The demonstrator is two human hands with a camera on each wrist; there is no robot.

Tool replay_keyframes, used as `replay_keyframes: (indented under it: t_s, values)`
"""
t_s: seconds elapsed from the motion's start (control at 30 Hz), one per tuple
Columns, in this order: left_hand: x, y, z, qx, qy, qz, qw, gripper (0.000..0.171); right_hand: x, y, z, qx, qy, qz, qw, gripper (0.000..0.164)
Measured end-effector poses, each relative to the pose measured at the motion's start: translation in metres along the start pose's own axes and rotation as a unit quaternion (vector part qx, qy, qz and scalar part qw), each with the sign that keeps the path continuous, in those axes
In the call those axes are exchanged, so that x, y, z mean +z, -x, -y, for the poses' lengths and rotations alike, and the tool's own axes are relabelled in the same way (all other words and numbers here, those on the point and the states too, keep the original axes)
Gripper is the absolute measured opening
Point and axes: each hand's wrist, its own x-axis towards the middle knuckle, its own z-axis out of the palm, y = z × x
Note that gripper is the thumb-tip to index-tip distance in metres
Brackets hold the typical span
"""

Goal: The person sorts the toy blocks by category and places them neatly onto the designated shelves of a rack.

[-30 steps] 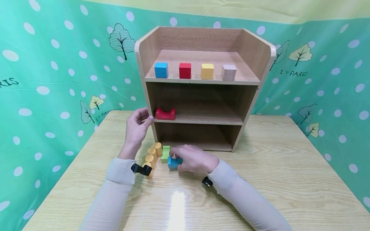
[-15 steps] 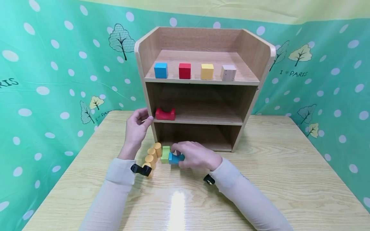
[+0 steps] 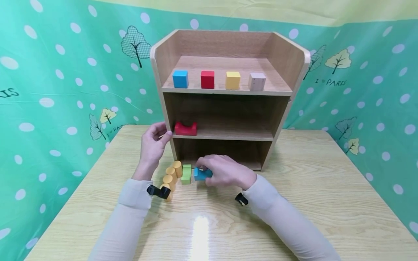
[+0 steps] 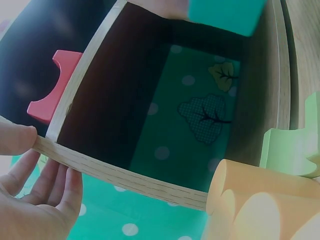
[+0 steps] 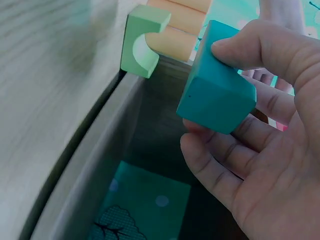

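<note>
My left hand (image 3: 153,143) grips the front edge of the left side panel of a small wooden shelf unit (image 3: 225,139), thumb on one face and fingers on the other. A red arch block (image 3: 185,129) sits beside it on the middle shelf, hollow side up. My right hand (image 3: 228,172) holds a blue arch block (image 3: 201,174) in front of the bottom compartment. In the right wrist view, the thumb lies on one side of the blue block (image 5: 215,85) and fingers on the other. Just left of it stands a green arch block (image 3: 186,174) on the table.
Several light-orange cylinders (image 3: 168,179) stand in a row left of the green block. Along the top shelf's front edge are a blue cube (image 3: 180,79), a red cube (image 3: 207,79), a yellow cube (image 3: 233,80) and a pale cube (image 3: 257,82). A patterned cloth (image 3: 65,90) hangs behind.
My right hand has carried the blue arch block away from the green one, to the right and towards the bottom compartment. My left hand has stayed on the shelf's side panel.
</note>
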Motion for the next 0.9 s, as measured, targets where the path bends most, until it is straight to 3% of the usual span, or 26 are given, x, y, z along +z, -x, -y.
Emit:
replay_keyframes:
  t_s: [0.23, 0.5, 0.9]
  values:
    - [0.000, 0.000, 0.001, 0.000, 0.010, -0.001, 1.0000, 0.035, -0.015, 0.004, -0.001, -0.017, 0.030, -0.031, 0.999, 0.041]
    - [-0.001, 0.000, 0.001, 0.010, 0.011, -0.002, 0.9999, 0.035, -0.031, 0.008, 0.001, -0.006, 0.044, -0.036, 0.998, 0.047]
    - [0.000, 0.000, 0.000, 0.007, 0.008, -0.002, 0.9999, 0.035, -0.053, 0.014, 0.000, -0.018, 0.053, -0.068, 0.996, 0.042]
